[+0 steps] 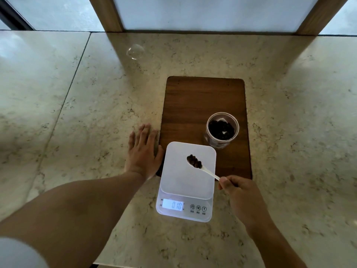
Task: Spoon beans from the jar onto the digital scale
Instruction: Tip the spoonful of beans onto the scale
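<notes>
Now, with our right hand (238,190) pinching the white spoon (207,172) of beans (194,161) above the digital scale (188,180), jar (222,130) just behind it, left hand (144,151) spread flat beside it, we should tip slowly over the platform's middle.

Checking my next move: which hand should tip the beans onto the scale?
Right. The right hand already holds the white spoon, loaded with beans, over the scale platform. The left hand rests flat on the counter.
</notes>
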Demonstrator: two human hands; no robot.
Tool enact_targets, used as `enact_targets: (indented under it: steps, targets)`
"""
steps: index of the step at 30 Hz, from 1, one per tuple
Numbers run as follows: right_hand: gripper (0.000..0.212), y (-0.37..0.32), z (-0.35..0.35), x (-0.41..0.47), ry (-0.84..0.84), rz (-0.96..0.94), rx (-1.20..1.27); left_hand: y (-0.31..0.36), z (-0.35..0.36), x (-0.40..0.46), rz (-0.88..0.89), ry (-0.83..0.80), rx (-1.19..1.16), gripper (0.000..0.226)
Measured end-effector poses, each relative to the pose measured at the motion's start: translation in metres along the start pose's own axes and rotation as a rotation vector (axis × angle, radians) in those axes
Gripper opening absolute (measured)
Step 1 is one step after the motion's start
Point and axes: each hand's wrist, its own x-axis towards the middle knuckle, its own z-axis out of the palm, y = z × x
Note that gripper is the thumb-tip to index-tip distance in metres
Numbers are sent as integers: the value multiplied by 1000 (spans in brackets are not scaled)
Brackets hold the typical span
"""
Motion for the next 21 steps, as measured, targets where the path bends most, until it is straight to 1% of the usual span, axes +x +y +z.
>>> enact_targets:
  steps: [5, 10, 16, 21]
  targets:
    - [31, 11, 9, -1, 0, -32, 1, -1, 3, 0, -4, 10, -6, 61]
    - [28, 10, 11, 0, 75, -139, -64, -3, 6, 1, -1, 33, -14, 60]
    - [22, 12, 11, -1, 114, -196, -86, -3, 7, 0, 0, 37, -9, 61]
    - [18, 12, 10, -3, 178, -276, -165, -3, 6, 0, -1, 33, -14, 61]
